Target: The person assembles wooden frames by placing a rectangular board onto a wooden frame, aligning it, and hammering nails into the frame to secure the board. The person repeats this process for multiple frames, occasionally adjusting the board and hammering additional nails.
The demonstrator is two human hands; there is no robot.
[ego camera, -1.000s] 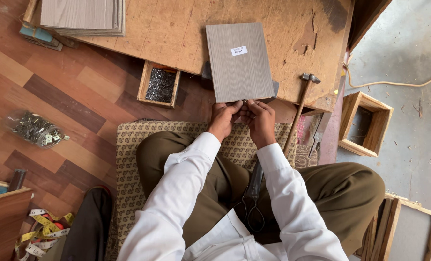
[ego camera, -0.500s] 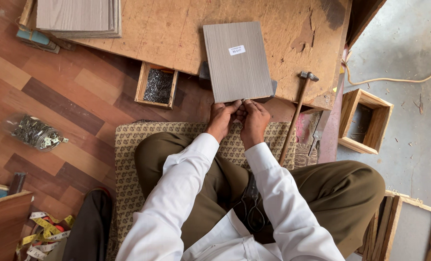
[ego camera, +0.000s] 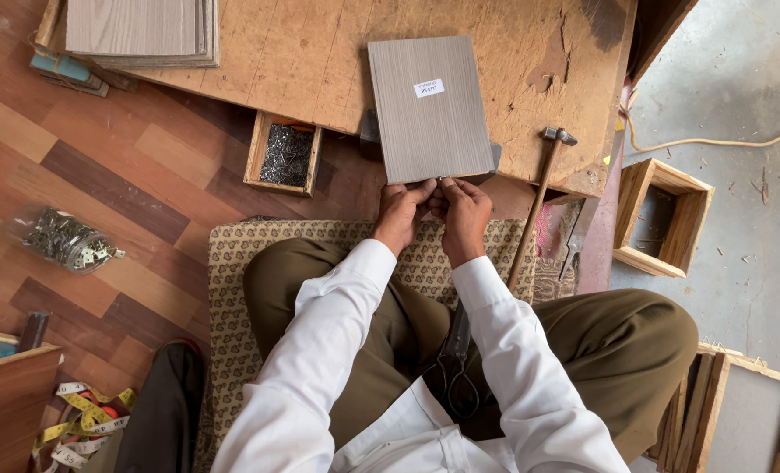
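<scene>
Pinching the near edge of the grey wood-grain rectangular panel (ego camera: 430, 109) lying on the scuffed plywood worktop (ego camera: 311, 52), left hand (ego camera: 401, 215) and right hand (ego camera: 466, 215) look best kept close, thumbs low, steady even pressure.

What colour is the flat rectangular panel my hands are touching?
Grey, fine vertical streaks, on the flat rectangular panel; head view.

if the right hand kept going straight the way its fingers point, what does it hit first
The right hand points up-frame at the grey board, whose near edge its fingers already seem to touch. So the board comes first, though depth is hard to judge from above.
</scene>
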